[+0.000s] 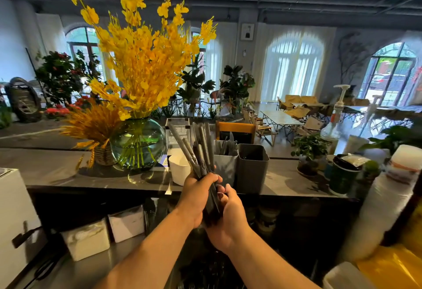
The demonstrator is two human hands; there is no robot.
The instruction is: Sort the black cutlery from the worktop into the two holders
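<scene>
Gripping black cutlery bundle (204, 142) with left hand (196, 195), its lower end with right hand (228, 220), before holders (252, 170) at worktop (285, 181) near edge.

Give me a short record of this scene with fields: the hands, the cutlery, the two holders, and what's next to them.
left hand: grips the cutlery bundle near its lower end
right hand: grips the same bundle lower down
bundle: raised, pieces fanned upward
light grey holder: has cutlery in it
dark grey holder: beside it, contents unclear
nearby: white cup, glass vase
</scene>
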